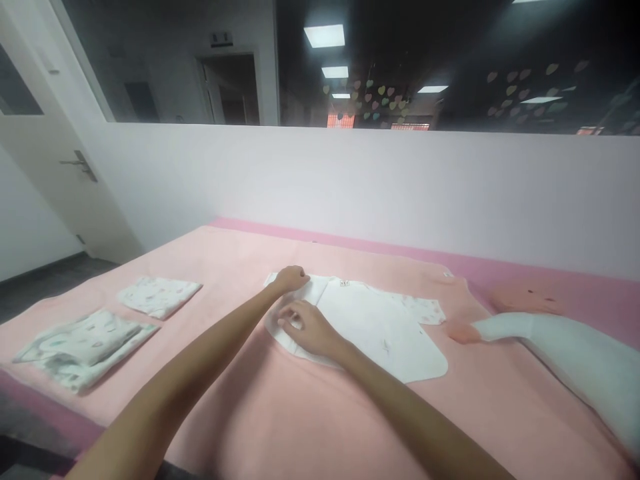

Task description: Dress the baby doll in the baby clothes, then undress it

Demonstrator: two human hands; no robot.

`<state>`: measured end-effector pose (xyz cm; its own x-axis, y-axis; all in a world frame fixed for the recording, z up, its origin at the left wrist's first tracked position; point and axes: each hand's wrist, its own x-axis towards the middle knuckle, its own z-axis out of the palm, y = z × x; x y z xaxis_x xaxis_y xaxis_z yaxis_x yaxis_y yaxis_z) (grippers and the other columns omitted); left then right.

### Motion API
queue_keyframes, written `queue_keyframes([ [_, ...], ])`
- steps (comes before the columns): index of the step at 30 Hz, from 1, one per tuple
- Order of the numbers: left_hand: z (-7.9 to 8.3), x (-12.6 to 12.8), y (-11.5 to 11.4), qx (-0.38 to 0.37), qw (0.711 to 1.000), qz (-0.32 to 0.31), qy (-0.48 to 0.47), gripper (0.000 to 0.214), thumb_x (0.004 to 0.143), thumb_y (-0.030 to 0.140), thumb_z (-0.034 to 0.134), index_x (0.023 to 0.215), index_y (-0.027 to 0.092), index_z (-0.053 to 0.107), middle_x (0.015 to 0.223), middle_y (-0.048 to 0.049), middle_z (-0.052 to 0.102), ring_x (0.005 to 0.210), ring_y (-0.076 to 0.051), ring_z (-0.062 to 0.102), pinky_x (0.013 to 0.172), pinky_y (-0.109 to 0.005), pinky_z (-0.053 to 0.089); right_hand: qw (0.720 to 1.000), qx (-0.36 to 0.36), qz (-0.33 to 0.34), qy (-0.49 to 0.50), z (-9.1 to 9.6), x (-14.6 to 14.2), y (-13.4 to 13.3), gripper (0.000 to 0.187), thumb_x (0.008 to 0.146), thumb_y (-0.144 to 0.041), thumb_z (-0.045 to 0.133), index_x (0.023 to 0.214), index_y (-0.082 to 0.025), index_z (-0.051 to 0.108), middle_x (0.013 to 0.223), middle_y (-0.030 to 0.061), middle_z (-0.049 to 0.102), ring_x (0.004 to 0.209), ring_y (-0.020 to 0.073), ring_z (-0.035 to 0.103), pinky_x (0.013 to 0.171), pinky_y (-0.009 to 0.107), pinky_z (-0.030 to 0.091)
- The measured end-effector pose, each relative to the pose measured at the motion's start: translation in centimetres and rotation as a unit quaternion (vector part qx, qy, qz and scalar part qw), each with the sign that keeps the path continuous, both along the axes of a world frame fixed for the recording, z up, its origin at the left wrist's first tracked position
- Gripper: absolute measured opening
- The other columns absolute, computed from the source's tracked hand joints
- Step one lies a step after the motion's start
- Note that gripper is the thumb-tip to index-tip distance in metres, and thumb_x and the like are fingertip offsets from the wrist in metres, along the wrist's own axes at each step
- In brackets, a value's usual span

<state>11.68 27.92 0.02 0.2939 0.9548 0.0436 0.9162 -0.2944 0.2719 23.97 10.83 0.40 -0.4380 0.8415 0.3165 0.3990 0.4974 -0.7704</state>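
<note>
Pink cloth (260, 427) | wht garment (370, 327), neck tag (345, 283) illeg. | L hand (291, 279), R hand (313, 328): grip can't tell

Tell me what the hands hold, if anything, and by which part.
The left hand curls at the far edge of the white garment; the right hand, nearer, curls over its left side. Whether either pinches it cannot be told.

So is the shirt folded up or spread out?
Mostly spread: the shirt lies flat and wide, one sleeve stretched out. Its other side looks folded in.
</note>
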Motion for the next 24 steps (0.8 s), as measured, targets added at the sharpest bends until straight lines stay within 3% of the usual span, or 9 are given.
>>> queue_keyframes([
  [2,-0.7,-0.5,-0.8,0.039,0.999,0.009,0.008,0.032,0.094,0.03,0.052,0.115,0.015,0.071,0.123,-0.0173,0.073,0.119,-0.033,0.065,0.105,-0.047,0.049,0.997,0.062,-0.013,-0.04,-1.0,1.1,-0.6,0.023,0.102,-0.027,0.056,0.12,-0.022,0.07,0.124,0.0078,0.071,0.119,0.0218,0.063,0.1,0.037,0.055],
  [4,-1.7,-0.4,-1.7,0.081,0.997,-0.005,0.006,0.04,0.098,0.028,0.049,0.134,0.015,0.062,0.144,-0.0183,0.062,0.137,-0.033,0.054,0.115,-0.05,0.041,0.99,0.097,-0.014,-0.097,-2.1,2.5,-1.7,0.037,0.103,-0.03,0.055,0.138,-0.023,0.064,0.143,0.0097,0.064,0.137,0.0249,0.054,0.114,0.044,0.048],
  [7,-3.8,0.3,-2.9,0.107,0.99,-0.096,-0.017,0.049,0.105,0.039,0.043,0.15,0.02,0.05,0.161,-0.012,0.048,0.15,-0.026,0.042,0.124,-0.044,0.034,0.979,0.077,0.041,-0.182,-3.3,3.8,-3.2,0.052,0.109,-0.04,0.047,0.16,-0.031,0.045,0.17,0.0038,0.038,0.158,0.0267,0.03,0.13,0.053,0.027],
  [9,-5.1,0.8,-3.2,0.093,0.984,-0.147,-0.027,0.057,0.109,0.048,0.035,0.158,0.021,0.042,0.168,-0.0103,0.041,0.156,-0.025,0.034,0.129,-0.045,0.026,0.973,0.056,0.073,-0.213,-3.5,4.0,-3.8,0.054,0.112,-0.043,0.039,0.165,-0.036,0.036,0.176,-0.0011,0.024,0.163,0.0248,0.019,0.133,0.055,0.018],
  [11,-5.8,1.0,-3.4,0.066,0.985,-0.157,-0.023,0.063,0.11,0.054,0.028,0.164,0.022,0.033,0.172,-0.0088,0.032,0.161,-0.026,0.025,0.132,-0.048,0.018,0.97,0.05,0.09,-0.222,-3.2,4.0,-3.9,0.055,0.113,-0.043,0.035,0.167,-0.039,0.03,0.177,-0.0033,0.017,0.164,0.0236,0.014,0.134,0.055,0.014],
  [15,-5.3,1.0,-3.8,0.084,0.985,-0.15,-0.025,0.069,0.109,0.056,0.027,0.17,0.023,0.02,0.177,-0.0075,0.017,0.164,-0.026,0.014,0.133,-0.047,0.013,0.966,0.045,0.123,-0.222,-2.5,4.1,-3.6,0.056,0.113,-0.044,0.036,0.168,-0.041,0.026,0.176,-0.0051,0.016,0.164,0.0223,0.013,0.135,0.055,0.011],
  [18,-4.4,1.1,-4.1,0.126,0.967,-0.217,-0.038,0.07,0.111,0.053,0.027,0.172,0.022,0.013,0.178,-0.0067,0.01,0.165,-0.024,0.007,0.134,-0.044,0.009,0.963,0.036,0.14,-0.228,-2.4,4.3,-3.4,0.056,0.113,-0.046,0.034,0.168,-0.041,0.025,0.177,-0.0057,0.015,0.164,0.0208,0.011,0.135,0.052,0.008],
  [21,-4.4,1.3,-4.1,0.071,0.958,-0.278,-0.032,0.065,0.112,0.051,0.024,0.171,0.025,0.019,0.177,-0.0048,0.018,0.164,-0.02,0.013,0.134,-0.04,0.009,0.962,0.036,0.144,-0.227,-2.5,4.4,-3.3,0.055,0.113,-0.047,0.033,0.168,-0.042,0.026,0.177,-0.006,0.014,0.164,0.0205,0.011,0.135,0.052,0.009],
  [24,-5.0,1.3,-3.9,0.035,0.961,-0.271,-0.031,0.064,0.112,0.053,0.025,0.17,0.027,0.022,0.176,-0.0036,0.02,0.164,-0.02,0.015,0.134,-0.04,0.008,0.963,0.041,0.145,-0.222,-2.7,4.6,-3.2,0.056,0.113,-0.049,0.034,0.168,-0.042,0.027,0.177,-0.0062,0.014,0.164,0.0212,0.011,0.135,0.052,0.009],
])
